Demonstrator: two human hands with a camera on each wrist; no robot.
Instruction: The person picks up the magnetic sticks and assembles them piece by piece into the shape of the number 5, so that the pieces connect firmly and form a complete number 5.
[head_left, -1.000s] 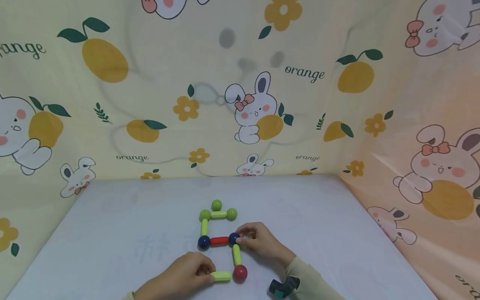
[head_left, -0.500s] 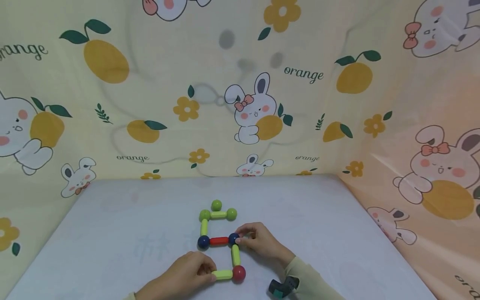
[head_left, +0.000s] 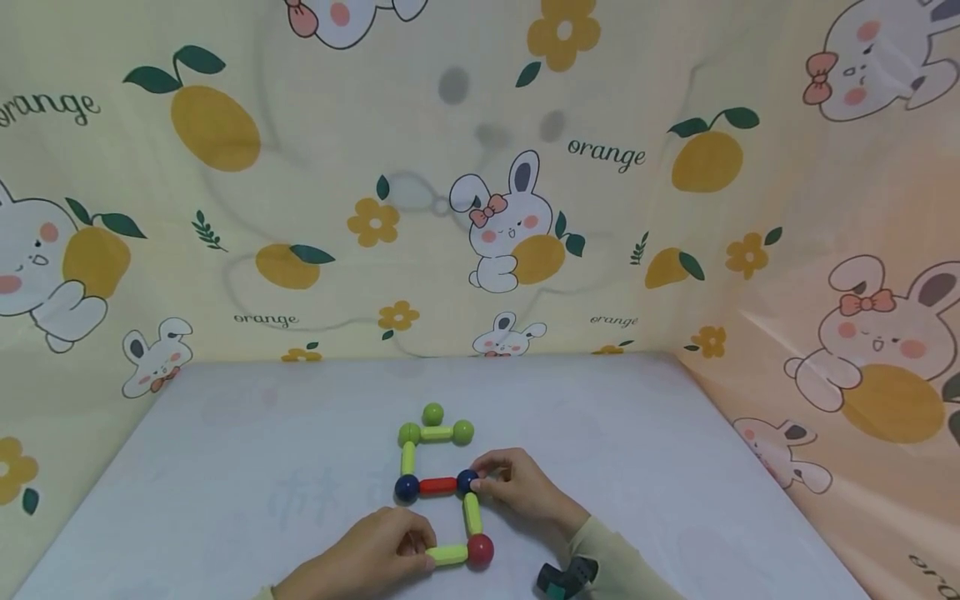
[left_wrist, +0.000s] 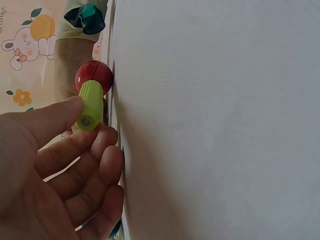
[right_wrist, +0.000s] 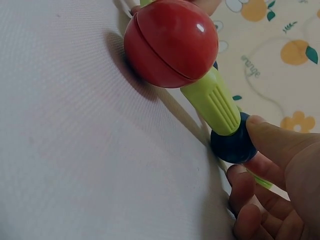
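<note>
A figure of balls and rods lies on the white table. Between thumb and fingers, my left hand (head_left: 378, 546) pinches a yellow-green rod (left_wrist: 91, 105), whose far end meets the red ball (head_left: 481, 551). My right hand (head_left: 521, 483) grips the right dark blue ball (right_wrist: 234, 142) at thumb and fingertips. From that ball a second yellow-green rod (right_wrist: 215, 102) runs to the red ball. A red rod (head_left: 438, 486) links it to the left dark blue ball (head_left: 407, 488). Beyond, another yellow-green rod (head_left: 408, 459) reaches a green ball (head_left: 409, 434), joined by a rod to a further green ball (head_left: 462, 432).
One more green ball (head_left: 433, 414) sits just behind the far rod. The white tabletop (head_left: 225, 467) stretches around the figure. A printed curtain (head_left: 337, 167) hangs behind and along the sides. A dark band (head_left: 567, 577) is on the right wrist.
The rod in my left hand has moved slightly right, and the gap between it and the red ball has closed. My right hand has stayed on the dark blue ball.
</note>
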